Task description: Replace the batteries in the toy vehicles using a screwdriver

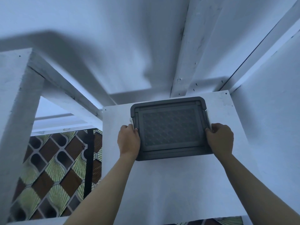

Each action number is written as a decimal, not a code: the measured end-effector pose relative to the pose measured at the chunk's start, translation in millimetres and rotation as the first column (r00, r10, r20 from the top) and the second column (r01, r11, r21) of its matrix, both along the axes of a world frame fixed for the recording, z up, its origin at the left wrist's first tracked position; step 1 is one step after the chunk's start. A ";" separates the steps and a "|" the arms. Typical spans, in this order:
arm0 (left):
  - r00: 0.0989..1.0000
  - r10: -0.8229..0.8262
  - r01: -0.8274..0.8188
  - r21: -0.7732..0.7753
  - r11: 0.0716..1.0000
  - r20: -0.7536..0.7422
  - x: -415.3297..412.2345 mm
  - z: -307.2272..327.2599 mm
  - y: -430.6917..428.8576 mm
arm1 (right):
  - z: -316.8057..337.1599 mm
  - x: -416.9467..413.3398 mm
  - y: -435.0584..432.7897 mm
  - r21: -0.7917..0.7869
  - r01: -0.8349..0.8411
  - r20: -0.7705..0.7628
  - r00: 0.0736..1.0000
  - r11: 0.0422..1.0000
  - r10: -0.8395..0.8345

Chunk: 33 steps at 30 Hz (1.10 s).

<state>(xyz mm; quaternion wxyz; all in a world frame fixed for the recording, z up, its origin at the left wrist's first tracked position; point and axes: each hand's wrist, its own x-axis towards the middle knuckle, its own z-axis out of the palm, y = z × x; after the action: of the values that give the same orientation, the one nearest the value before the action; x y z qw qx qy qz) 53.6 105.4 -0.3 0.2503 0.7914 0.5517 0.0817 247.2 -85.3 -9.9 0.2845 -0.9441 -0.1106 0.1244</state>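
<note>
A dark grey plastic storage box with a textured lid sits on a white shelf board in the middle of the head view. My left hand grips the box's left side. My right hand grips its right side. Both arms reach forward from the bottom of the frame. The lid is on, so the box's contents are hidden. No toy vehicle, battery or screwdriver is visible.
White walls and white wooden beams enclose the shelf at the back and right. A white post stands at the left. Below it lies a patterned floor with a black vertical bar beside the shelf edge.
</note>
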 end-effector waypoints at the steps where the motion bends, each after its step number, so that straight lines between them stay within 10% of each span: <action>1: 0.999 -0.049 0.049 0.020 0.999 -0.009 -3.0 -1.0 0.1 | -1.6 0.8 0.0 -0.028 -0.020 0.023 1.000 0.999 0.021; 9: 0.932 -0.290 0.299 0.007 0.954 -0.217 8.0 8.3 -10.6 | -7.9 -23.0 11.6 -0.294 -0.154 0.269 0.934 0.943 0.236; 15: 0.996 -0.045 0.054 -0.117 0.992 0.077 -5.8 1.0 2.9 | 14.8 6.4 5.4 0.012 -0.027 -0.049 0.998 1.000 0.028; 20: 0.954 0.276 -0.197 -0.448 0.872 0.119 -4.9 5.0 7.2 | 16.5 30.7 -3.0 0.196 0.238 -0.500 0.859 0.951 -0.112; 33: 0.985 0.167 -0.131 -0.429 0.894 0.048 -1.4 8.8 6.5 | 14.9 25.1 19.5 -0.195 -0.169 -0.320 0.942 0.966 0.100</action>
<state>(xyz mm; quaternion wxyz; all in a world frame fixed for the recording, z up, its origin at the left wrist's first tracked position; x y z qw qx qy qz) 52.2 111.8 8.5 0.4319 0.6694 0.6044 0.0118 272.3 -65.8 4.9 0.1827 -0.9290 -0.1153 0.3006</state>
